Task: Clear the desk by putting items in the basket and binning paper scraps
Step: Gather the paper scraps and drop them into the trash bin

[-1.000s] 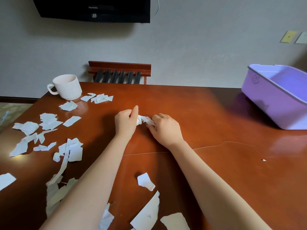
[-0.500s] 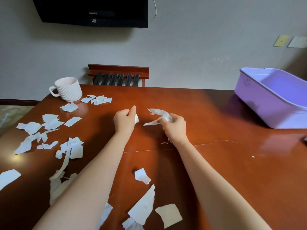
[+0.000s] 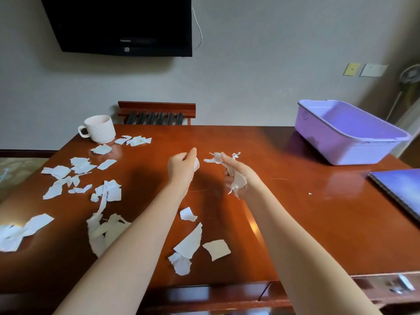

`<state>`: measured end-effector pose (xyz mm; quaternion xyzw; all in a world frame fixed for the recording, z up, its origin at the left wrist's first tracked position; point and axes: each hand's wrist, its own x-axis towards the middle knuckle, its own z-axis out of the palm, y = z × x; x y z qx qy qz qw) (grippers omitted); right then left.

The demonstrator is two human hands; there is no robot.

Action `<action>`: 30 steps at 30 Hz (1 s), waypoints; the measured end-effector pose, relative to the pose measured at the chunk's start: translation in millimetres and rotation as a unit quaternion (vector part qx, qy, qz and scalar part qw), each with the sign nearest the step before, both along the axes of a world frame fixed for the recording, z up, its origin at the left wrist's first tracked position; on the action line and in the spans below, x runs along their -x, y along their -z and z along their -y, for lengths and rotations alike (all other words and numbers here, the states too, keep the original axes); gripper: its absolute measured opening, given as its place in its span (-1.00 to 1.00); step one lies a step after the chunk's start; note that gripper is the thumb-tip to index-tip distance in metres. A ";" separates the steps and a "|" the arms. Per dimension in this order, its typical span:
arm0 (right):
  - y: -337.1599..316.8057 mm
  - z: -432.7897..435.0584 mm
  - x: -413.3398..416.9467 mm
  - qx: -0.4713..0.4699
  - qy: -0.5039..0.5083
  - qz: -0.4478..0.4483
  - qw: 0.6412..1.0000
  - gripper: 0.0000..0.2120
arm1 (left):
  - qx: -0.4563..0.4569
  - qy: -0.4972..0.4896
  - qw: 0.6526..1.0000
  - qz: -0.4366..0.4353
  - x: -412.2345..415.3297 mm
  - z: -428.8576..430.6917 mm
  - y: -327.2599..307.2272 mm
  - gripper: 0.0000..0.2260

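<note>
at the far left corner of the surface (image 3: 284, 212) stands a ribbed mug (image 3: 100, 129), with torn paper scraps (image 3: 81, 165) strewn on the wood nearer me. my left grip (image 3: 181, 165) is curled, pinching a small white scrap (image 3: 196, 164) above the wood. a few more pieces (image 3: 189, 242) lie near the front edge, between my forearms. my right grip (image 3: 241, 176) is closed round a crumpled wad of scraps (image 3: 237, 183), ends poking out above and below. the lilac basket (image 3: 354, 153) sits at the far right, well apart, with a blue notebook (image 3: 400, 189) nearer me.
</note>
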<state>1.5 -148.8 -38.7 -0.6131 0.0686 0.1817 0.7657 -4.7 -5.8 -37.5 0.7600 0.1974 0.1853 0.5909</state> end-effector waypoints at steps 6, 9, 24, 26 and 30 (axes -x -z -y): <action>-9.8 9.8 19.5 -0.021 0.087 -0.031 0.996 -0.32 | 0.006 0.034 0.999 0.003 22.1 25.3 -14.4 -0.73; -12.8 27.1 29.4 -0.030 0.107 -0.038 0.993 -0.28 | 0.012 0.054 0.998 -0.005 30.0 43.8 -19.7 -0.73; 22.5 191.4 121.8 -0.148 0.248 -0.010 0.957 -0.64 | 0.074 0.240 0.967 -0.049 95.4 209.3 -3.7 -0.66; 25.7 214.5 139.0 -0.160 0.281 -0.012 0.946 -0.66 | 0.077 0.273 0.958 -0.048 106.9 235.4 -0.4 -0.61; 36.9 259.6 177.3 -0.169 0.340 -0.010 0.925 -0.61 | 0.074 0.344 0.935 -0.051 129.6 285.3 10.2 -0.56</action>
